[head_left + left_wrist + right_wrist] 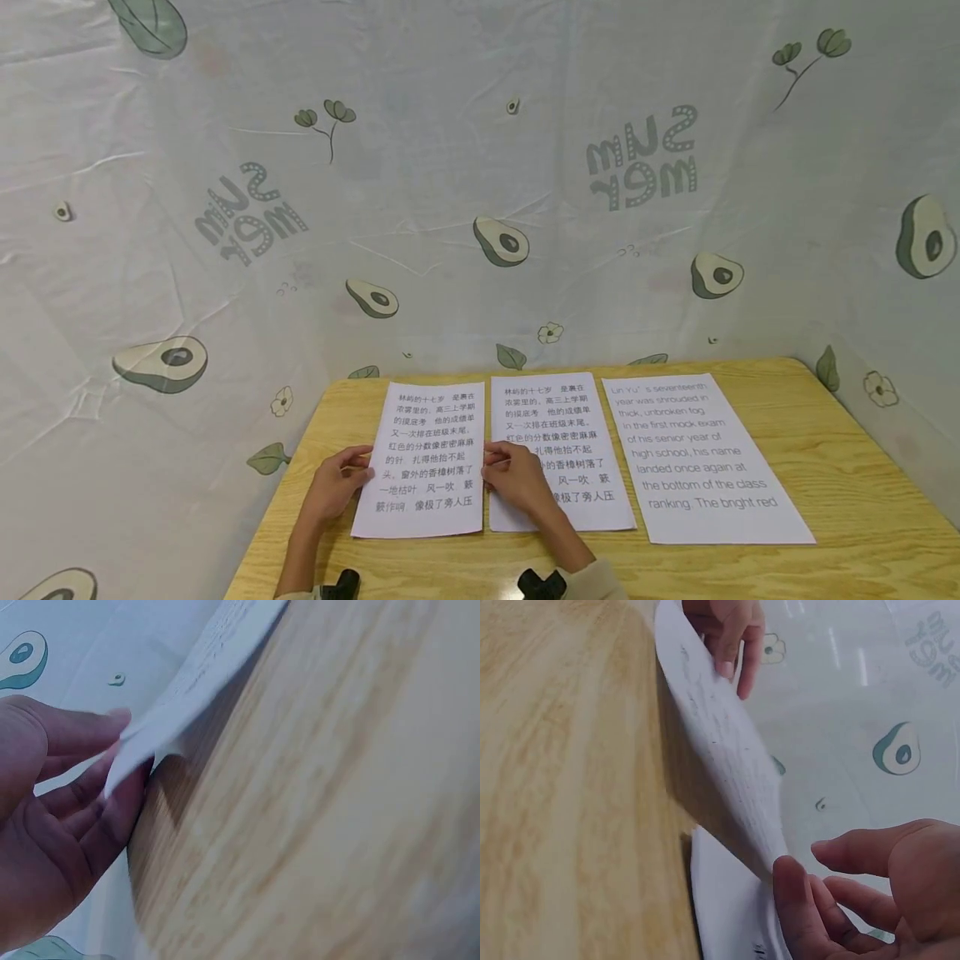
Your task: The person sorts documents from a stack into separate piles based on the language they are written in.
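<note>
A printed sheet of paper (431,458) with Chinese text lies leftmost of three, between the two hands. My left hand (341,482) pinches its left edge, thumb (90,729) on top and fingers beneath, and the sheet bends up from the table there. At the opposite edge, my right hand (517,479) touches the paper with a fingertip (791,881), its thumb and fingers parted. The right hand also covers part of the middle sheet (551,417), which bears similar Chinese text. In the right wrist view, the raised sheet (720,735) slants over the table.
A third sheet (697,458), printed in English, lies to the right on the wooden table (847,467). Behind the table hangs a pale curtain (420,167) with avocado and leaf prints. Dark wrist straps (542,585) show at the bottom edge.
</note>
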Demonstrator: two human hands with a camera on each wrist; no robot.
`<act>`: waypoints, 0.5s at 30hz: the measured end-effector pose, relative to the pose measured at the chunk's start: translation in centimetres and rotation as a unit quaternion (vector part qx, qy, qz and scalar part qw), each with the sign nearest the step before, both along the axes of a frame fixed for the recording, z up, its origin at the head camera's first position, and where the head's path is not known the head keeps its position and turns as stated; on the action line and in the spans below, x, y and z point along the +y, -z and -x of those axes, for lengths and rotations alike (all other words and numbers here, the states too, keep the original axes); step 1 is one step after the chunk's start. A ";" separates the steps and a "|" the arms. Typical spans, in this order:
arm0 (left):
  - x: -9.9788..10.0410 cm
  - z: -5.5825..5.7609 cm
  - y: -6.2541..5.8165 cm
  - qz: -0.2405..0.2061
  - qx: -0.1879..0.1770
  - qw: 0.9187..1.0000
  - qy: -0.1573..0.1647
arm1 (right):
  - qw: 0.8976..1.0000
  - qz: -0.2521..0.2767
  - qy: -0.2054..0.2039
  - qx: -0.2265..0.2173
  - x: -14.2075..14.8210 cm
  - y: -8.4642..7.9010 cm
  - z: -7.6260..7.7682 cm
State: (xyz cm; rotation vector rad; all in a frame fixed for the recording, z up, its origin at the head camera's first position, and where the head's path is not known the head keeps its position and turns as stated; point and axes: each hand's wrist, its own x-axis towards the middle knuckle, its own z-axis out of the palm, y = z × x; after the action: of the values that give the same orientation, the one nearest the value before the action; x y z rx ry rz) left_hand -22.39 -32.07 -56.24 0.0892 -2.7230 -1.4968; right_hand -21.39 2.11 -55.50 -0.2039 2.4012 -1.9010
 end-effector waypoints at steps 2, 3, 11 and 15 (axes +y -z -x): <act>0.0 -0.1 -0.2 0.009 0.003 1.000 -0.004 | 1.000 -0.005 0.006 0.004 0.3 -0.2 0.0; 0.0 -0.1 -0.3 0.014 0.005 1.000 -0.007 | 1.000 -0.009 0.008 0.004 0.4 -0.3 0.1; 0.7 -0.5 -1.5 0.019 0.009 1.000 -0.012 | 1.000 -0.005 0.011 -0.029 1.5 -0.3 0.2; 2.1 -0.2 -1.7 0.011 0.009 1.000 -0.011 | 0.999 0.003 0.017 -0.040 2.1 -0.4 0.1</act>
State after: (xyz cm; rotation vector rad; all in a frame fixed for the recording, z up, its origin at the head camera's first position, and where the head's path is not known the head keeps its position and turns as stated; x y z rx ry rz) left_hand -22.18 -29.96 -54.50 0.1043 -2.7154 -1.4532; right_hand -21.47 4.21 -55.14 -0.0853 2.3621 -1.8923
